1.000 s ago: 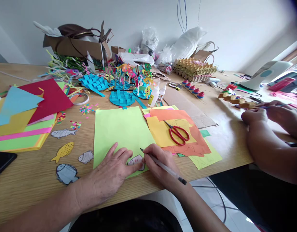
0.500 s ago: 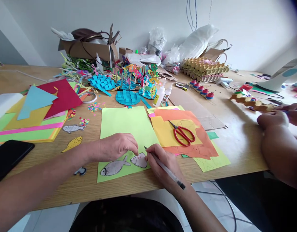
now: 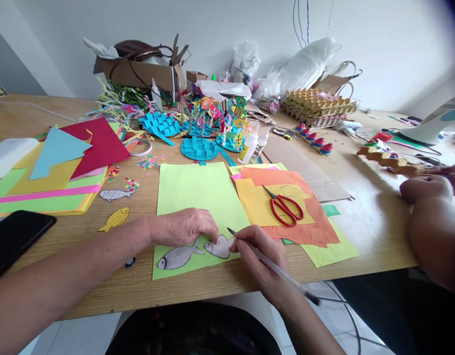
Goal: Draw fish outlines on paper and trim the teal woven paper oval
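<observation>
A light green sheet (image 3: 197,192) lies on the table before me, with a long grey paper fish (image 3: 177,256) and a smaller paper fish (image 3: 220,246) on its lower part. My left hand (image 3: 192,227) rests on the sheet, its fingers bent together and fingertips at the smaller fish's top edge; whether they pinch anything is hidden. My right hand (image 3: 260,254) is closed around a pen (image 3: 279,270), whose tip points up and left above the sheet, right of the smaller fish. Red-handled scissors (image 3: 286,209) lie on yellow and orange paper to the right.
Paper sheets (image 3: 64,182) and a black phone (image 3: 20,241) lie at the left, near a yellow paper fish (image 3: 116,218). Blue woven paper pieces (image 3: 199,148) and glue bottles (image 3: 248,148) stand behind. Another person's arm (image 3: 430,222) rests at the right edge.
The view has shifted slightly, moving the table items to the right. The pen leans lower, its back end farther right. My left fingertips now touch the smaller fish's top edge.
</observation>
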{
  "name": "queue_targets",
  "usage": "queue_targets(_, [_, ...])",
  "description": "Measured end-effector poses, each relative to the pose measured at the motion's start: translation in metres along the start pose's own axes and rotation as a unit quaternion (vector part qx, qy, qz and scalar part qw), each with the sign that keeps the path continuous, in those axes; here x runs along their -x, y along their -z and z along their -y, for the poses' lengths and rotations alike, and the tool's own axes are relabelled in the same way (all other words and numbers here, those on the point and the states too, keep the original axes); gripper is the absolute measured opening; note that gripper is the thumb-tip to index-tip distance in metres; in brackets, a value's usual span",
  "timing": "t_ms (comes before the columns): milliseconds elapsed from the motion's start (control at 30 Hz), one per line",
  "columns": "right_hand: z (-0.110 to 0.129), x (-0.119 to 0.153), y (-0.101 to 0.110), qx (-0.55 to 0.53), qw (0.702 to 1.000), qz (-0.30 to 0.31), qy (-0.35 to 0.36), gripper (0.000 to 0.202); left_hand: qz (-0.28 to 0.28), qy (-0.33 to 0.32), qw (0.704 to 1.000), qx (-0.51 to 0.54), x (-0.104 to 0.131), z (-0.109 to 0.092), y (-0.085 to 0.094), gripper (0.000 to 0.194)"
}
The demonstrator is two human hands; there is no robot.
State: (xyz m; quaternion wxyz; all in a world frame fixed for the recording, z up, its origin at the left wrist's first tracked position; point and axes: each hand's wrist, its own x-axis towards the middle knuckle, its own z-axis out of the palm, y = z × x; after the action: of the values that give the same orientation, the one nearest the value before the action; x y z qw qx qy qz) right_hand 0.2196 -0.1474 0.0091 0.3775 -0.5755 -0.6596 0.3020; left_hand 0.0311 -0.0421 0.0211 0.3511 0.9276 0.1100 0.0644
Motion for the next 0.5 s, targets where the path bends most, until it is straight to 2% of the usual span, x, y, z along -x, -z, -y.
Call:
queue_targets(67, [0.004,0.004,0.003,-0.023,1.0,0.008,-0.002,0.009,-0.005,0.015,1.0,0.003,0.001,0.0,-0.001,0.032])
queue_targets(267, [0.012,0.0,-0.008,-0.031,0.993,0.107,-0.032,0.006,-0.004,0.046,0.999,0.012,0.001,-0.001,0.0,0.024])
queue_targets(500, [0.014,-0.012,-0.024,-0.005,0.993,0.105,-0.048,0.006,0.002,0.041,0.999,0.019,0.001,0.0,0.0,0.022])
